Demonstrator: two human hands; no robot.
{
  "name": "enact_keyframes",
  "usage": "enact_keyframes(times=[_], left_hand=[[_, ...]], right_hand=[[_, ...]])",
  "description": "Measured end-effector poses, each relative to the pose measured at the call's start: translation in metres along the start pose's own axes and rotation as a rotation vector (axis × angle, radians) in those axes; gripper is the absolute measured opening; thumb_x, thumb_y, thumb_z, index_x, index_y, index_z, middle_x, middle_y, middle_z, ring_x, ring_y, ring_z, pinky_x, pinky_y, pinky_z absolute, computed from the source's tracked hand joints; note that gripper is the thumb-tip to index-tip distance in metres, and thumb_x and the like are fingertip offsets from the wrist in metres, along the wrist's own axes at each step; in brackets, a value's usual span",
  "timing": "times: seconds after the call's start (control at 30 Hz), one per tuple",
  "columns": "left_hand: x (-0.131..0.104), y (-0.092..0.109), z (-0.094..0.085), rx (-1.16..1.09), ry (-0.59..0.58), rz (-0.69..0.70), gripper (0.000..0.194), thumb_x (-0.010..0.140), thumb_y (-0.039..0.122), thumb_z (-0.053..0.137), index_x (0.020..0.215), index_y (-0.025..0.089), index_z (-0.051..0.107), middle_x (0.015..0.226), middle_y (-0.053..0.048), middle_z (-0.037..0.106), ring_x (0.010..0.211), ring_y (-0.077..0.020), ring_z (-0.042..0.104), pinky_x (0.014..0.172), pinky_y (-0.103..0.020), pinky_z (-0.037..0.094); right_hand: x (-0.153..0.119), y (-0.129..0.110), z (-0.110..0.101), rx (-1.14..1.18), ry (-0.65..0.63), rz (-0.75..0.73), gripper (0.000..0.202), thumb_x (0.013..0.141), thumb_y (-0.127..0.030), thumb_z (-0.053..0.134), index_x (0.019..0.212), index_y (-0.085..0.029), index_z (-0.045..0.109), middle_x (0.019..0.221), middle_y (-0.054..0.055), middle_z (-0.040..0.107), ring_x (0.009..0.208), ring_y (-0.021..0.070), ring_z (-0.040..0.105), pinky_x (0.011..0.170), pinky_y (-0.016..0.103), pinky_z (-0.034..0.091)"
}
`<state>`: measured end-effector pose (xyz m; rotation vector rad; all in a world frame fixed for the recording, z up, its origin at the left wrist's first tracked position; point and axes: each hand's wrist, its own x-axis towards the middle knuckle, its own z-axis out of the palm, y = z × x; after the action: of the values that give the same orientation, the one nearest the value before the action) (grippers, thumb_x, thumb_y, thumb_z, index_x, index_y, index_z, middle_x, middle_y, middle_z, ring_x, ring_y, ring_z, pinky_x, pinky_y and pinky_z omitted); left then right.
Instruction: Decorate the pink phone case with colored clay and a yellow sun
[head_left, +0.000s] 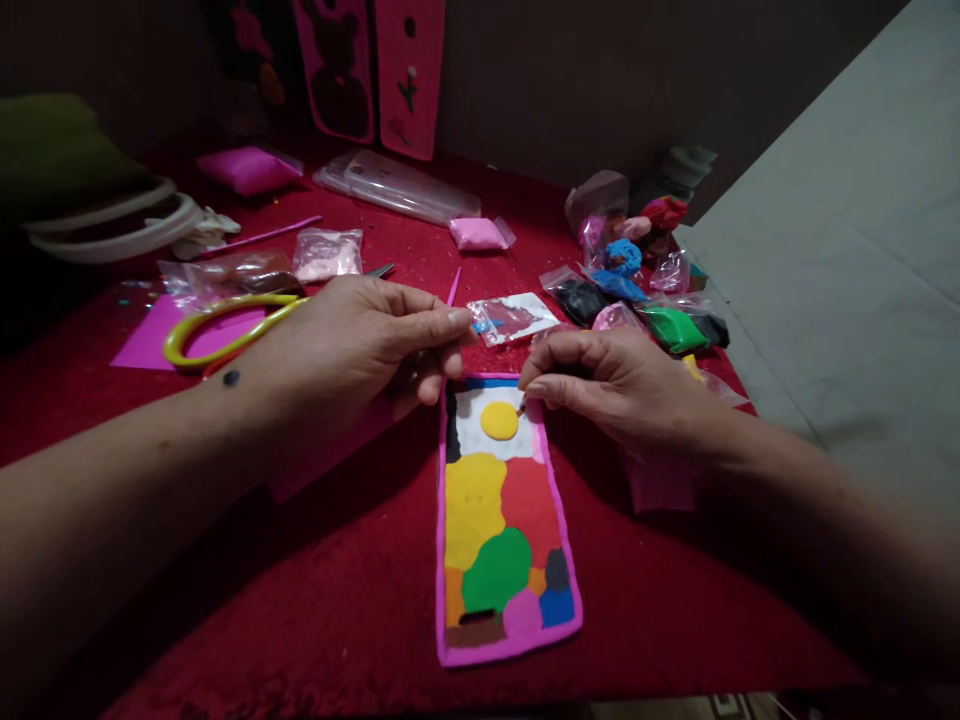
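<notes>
A panel (480,510) covered in patches of coloured clay, edged in pink, lies on the red cloth. On its white upper patch sits a flat yellow disc (499,421). My right hand (600,385) is at the panel's upper right edge, its thumb and forefinger pinching a small dark brown bit (523,405) beside the disc. Above the panel's upper left corner, my left hand (390,335) is closed with thumb and forefinger together. Whatever it may hold is too small to make out. A dark slot shows near the panel's lower end.
Yellow-handled scissors (225,330) lie left, partly behind my left hand. Several bags of clay, including a green one (675,328), crowd the right side. A clear packet (514,318) with white clay lies ahead. Decorated panels (409,80) lean at the back; the red cloth (315,600) covers the surface.
</notes>
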<state>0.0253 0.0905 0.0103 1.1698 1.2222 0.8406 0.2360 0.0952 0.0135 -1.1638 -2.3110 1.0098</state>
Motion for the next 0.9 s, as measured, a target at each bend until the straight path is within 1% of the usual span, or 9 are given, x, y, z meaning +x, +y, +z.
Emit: enact_keyframes(times=[0.13, 0.37, 0.5, 0.63, 0.73, 0.9], left_hand=[[0.0, 0.0004, 0.0014, 0.016, 0.019, -0.01, 0.032, 0.084, 0.022, 0.062, 0.052, 0.015, 0.061, 0.04, -0.001, 0.055, 0.032, -0.0056, 0.04, 0.031, -0.015, 0.028], [0.001, -0.0013, 0.0019, 0.048, 0.01, -0.033, 0.031, 0.081, 0.026, 0.064, 0.052, 0.016, 0.06, 0.04, -0.001, 0.054, 0.031, -0.006, 0.04, 0.03, -0.015, 0.028], [0.0022, -0.0042, 0.0014, 0.095, 0.021, 0.012, 0.031, 0.081, 0.03, 0.062, 0.052, 0.017, 0.061, 0.042, 0.0, 0.054, 0.034, -0.0067, 0.043, 0.032, -0.015, 0.032], [0.0033, -0.006, 0.0013, 0.113, 0.031, 0.035, 0.032, 0.08, 0.032, 0.062, 0.051, 0.018, 0.062, 0.044, -0.001, 0.056, 0.037, -0.008, 0.048, 0.035, -0.016, 0.037], [0.0035, -0.0057, 0.0019, 0.108, 0.027, 0.029, 0.033, 0.08, 0.032, 0.062, 0.05, 0.017, 0.062, 0.043, -0.002, 0.056, 0.037, -0.0085, 0.048, 0.034, -0.017, 0.036], [0.0042, -0.0075, 0.0014, 0.086, 0.009, 0.038, 0.032, 0.079, 0.032, 0.063, 0.051, 0.017, 0.061, 0.043, -0.001, 0.055, 0.034, -0.0072, 0.045, 0.031, -0.016, 0.032]], right_hand=[[0.0023, 0.0037, 0.0012, -0.057, -0.035, -0.036, 0.012, 0.086, -0.01, 0.058, 0.079, -0.015, 0.066, 0.074, -0.001, 0.067, 0.068, 0.0105, 0.059, 0.065, 0.023, 0.043], [0.0022, 0.0076, 0.0049, -0.172, -0.015, -0.119, 0.008, 0.087, -0.01, 0.061, 0.082, -0.013, 0.066, 0.076, 0.0, 0.068, 0.068, 0.0092, 0.059, 0.064, 0.021, 0.043], [0.0013, 0.0062, 0.0059, -0.236, -0.004, -0.152, 0.008, 0.087, -0.009, 0.061, 0.082, -0.013, 0.067, 0.075, 0.001, 0.068, 0.066, 0.0099, 0.059, 0.061, 0.021, 0.042], [-0.0001, 0.0063, 0.007, -0.245, 0.002, -0.143, 0.008, 0.087, -0.01, 0.061, 0.083, -0.013, 0.067, 0.074, 0.002, 0.068, 0.065, 0.0106, 0.059, 0.06, 0.022, 0.042], [-0.0009, 0.0065, 0.007, -0.245, 0.008, -0.141, 0.008, 0.086, -0.01, 0.062, 0.082, -0.014, 0.068, 0.073, 0.001, 0.069, 0.064, 0.0108, 0.059, 0.059, 0.022, 0.041], [-0.0007, 0.0067, 0.0075, -0.248, 0.008, -0.139, 0.008, 0.085, -0.009, 0.063, 0.082, -0.013, 0.069, 0.072, 0.002, 0.069, 0.063, 0.0107, 0.06, 0.059, 0.022, 0.041]])
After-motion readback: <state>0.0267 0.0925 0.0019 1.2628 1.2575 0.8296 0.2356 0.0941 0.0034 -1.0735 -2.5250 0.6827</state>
